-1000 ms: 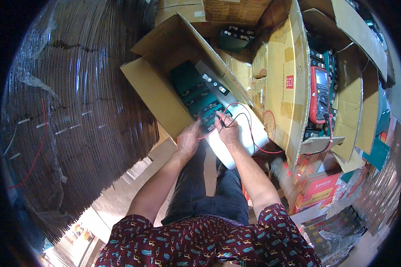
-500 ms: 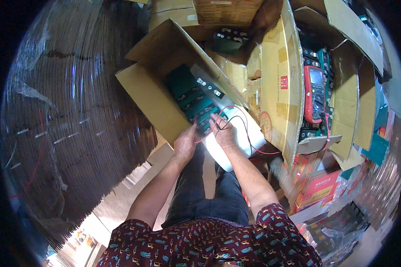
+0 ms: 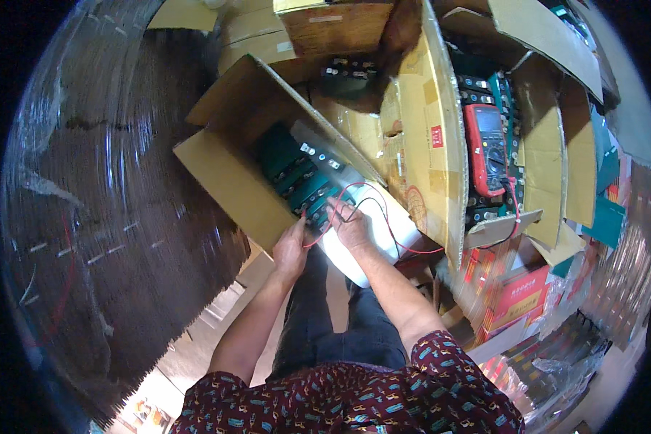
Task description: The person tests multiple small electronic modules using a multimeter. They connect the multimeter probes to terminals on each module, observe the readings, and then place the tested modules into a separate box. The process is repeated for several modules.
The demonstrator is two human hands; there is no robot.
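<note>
Both hands reach into the near end of an open cardboard box (image 3: pixel 220 192) that holds green battery cells (image 3: pixel 281 148) with metal terminals. My left hand (image 3: pixel 290 249) is pinched at the box's near corner, where a red test lead (image 3: pixel 421 252) runs to it; the probe itself is mostly hidden by the fingers. Just to the right, my right hand (image 3: pixel 349 227) is closed on the black test lead's probe, over the cells' terminals. Whether the tips touch metal is too small to tell. Both leads trail right toward a red multimeter (image 3: pixel 487 150), propped on cells in a second box.
The second cardboard box (image 3: pixel 441 94) stands at the right with its flaps up. White sheet (image 3: pixel 347 260) hangs over the first box's near edge. Another dark cell group (image 3: pixel 347 83) sits behind. Stacked cardboard sheets (image 3: pixel 123 239) fill the left; red printed cartons (image 3: pixel 517 296) lie lower right.
The view has shifted, so the boxes and multimeter appear further left and slightly lower. Both hands stay at the cells with the test leads, in nearly the same pose.
</note>
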